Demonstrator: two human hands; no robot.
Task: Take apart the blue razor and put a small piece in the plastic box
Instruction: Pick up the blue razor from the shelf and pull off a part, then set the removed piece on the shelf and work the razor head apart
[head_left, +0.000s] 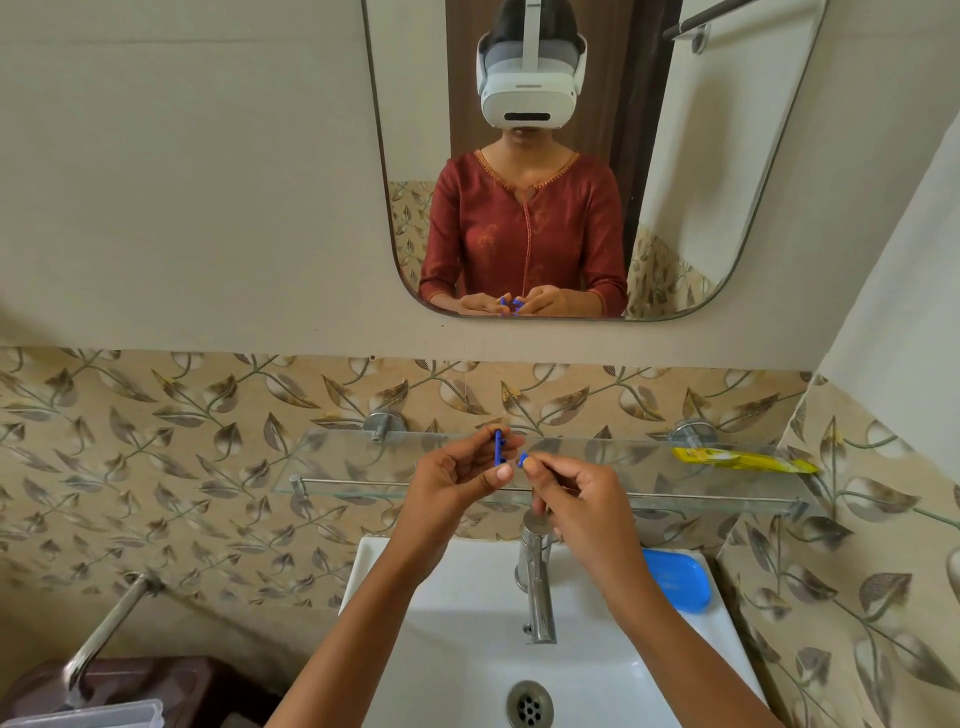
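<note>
White ceramic sink basin (467, 649) sits near centre, chrome tap (537, 582) at its far edge, clear glass wall shelf (675, 483) just beyond. Clear plastic box (88, 714) is at the near left corner, well apart from both hands. Left hand (457, 478) pinches the blue plastic razor head bar (499, 446), held upright above the tap. Right hand (576, 493) is clenched around something, a small blue razor piece (523, 458) showing at its fingertips; whether the handle is inside the fist, can't tell. The two blue parts are just apart, so the separation step looks done or nearly done. Next move, by my read: carry the small piece down-left to the box, release over its opening. Risk: dropping it into the sink drain (530, 706).
</note>
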